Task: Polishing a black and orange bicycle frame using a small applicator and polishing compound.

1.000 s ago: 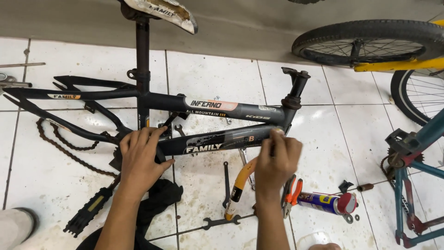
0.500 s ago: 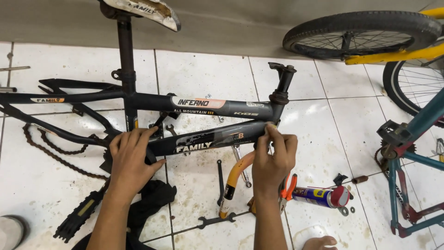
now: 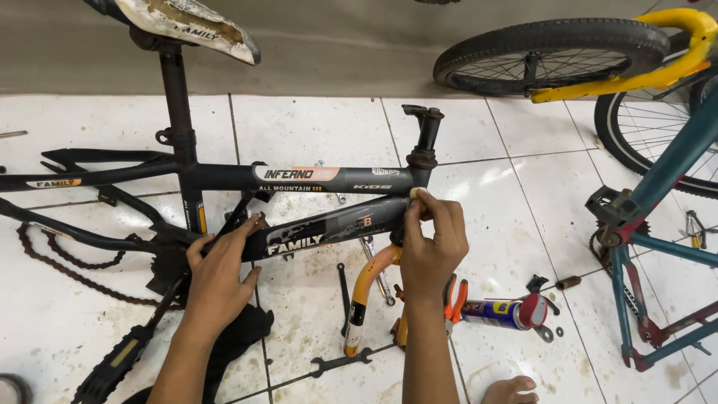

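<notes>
In the head view, a black metal bicycle frame (image 3: 299, 179) with a worn white saddle (image 3: 187, 22) stands on the white tiled floor (image 3: 299, 120). The left hand (image 3: 221, 277) lies on the rear part of the frame's lower tube, fingers spread over it, not clenched. The right hand (image 3: 434, 243) grasps the front end of this lower tube, just below the head tube, with the thumb pressing on top. Under the frame, an orange curved metal fork (image 3: 366, 299) lies on the floor, with flat steel wrenches (image 3: 340, 363) beside it. To the right of the frame lie orange-handled pliers (image 3: 455, 298) and a blue spray can (image 3: 497, 314). A rusty chain (image 3: 67, 262) hangs at the frame's rear. Farther right stands a teal bicycle frame (image 3: 658, 217).
</notes>
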